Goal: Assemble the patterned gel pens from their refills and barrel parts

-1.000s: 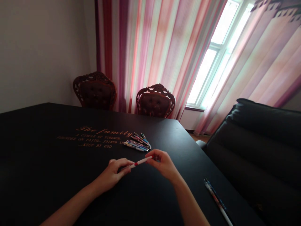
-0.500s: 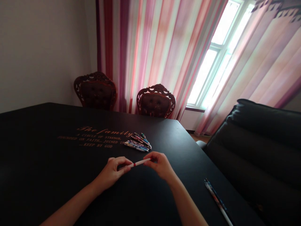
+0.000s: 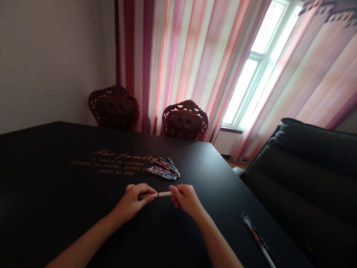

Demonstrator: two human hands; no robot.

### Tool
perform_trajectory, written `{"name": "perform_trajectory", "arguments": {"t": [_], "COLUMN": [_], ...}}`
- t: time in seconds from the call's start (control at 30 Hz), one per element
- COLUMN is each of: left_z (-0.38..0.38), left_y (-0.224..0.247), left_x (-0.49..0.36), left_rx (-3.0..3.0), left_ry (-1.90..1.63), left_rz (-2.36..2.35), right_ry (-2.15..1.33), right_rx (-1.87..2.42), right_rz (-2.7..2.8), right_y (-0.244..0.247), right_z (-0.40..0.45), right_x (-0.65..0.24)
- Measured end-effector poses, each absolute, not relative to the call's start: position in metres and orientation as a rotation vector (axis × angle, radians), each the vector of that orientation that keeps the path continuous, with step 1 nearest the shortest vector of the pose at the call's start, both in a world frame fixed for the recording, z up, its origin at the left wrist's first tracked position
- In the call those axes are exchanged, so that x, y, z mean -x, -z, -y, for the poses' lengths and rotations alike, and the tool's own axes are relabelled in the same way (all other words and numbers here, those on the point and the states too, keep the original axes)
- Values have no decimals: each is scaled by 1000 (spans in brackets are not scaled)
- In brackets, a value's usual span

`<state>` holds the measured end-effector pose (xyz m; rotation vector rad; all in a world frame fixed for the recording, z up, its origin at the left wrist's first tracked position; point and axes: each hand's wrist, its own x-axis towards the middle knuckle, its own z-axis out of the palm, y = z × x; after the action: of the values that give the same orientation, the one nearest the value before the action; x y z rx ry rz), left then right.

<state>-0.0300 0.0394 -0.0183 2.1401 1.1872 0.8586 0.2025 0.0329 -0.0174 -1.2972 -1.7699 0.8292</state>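
Between my hands is a white pen [image 3: 165, 194] with a red band, held nearly level above the dark table. My left hand [image 3: 136, 199] is closed on its left end, thumb and fingers pinching it. At the other end, my right hand [image 3: 186, 199] grips the pen between thumb and curled fingers, which hide its tip. Just beyond the hands lies a loose pile of several patterned pens [image 3: 164, 169].
The black table [image 3: 55, 208] carries gold lettering [image 3: 117, 162]. Near its right edge lie a few slender pens [image 3: 258, 238]. Two carved chairs [image 3: 114, 108] stand at the far side, and a black leather seat [image 3: 315, 178] is on the right.
My right hand has turned, its fingers now curled below the pen and the thumb on top. The pen has gone from slanting up rightward to almost level.
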Motion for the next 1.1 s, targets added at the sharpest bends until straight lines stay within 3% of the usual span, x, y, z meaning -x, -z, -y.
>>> {"name": "perform_trajectory", "arguments": {"t": [0.77,0.97,1.1], "left_z": [-41,-50,-56], "left_y": [21,23,26], "left_x": [32,39,45], "left_rx": [-2149,-1519,-1081], "left_ry": [-893,-1166,-1127], "left_rz": [-1180,-1101,-855], "right_ry": [-762,-769,-790], "right_rx": [1283,1221,1182], "right_rz": [1833,1697,1617], "right_y": [22,18,16], "right_z": [-32,-35,-37], "right_x": [-197,-200,-203]}}
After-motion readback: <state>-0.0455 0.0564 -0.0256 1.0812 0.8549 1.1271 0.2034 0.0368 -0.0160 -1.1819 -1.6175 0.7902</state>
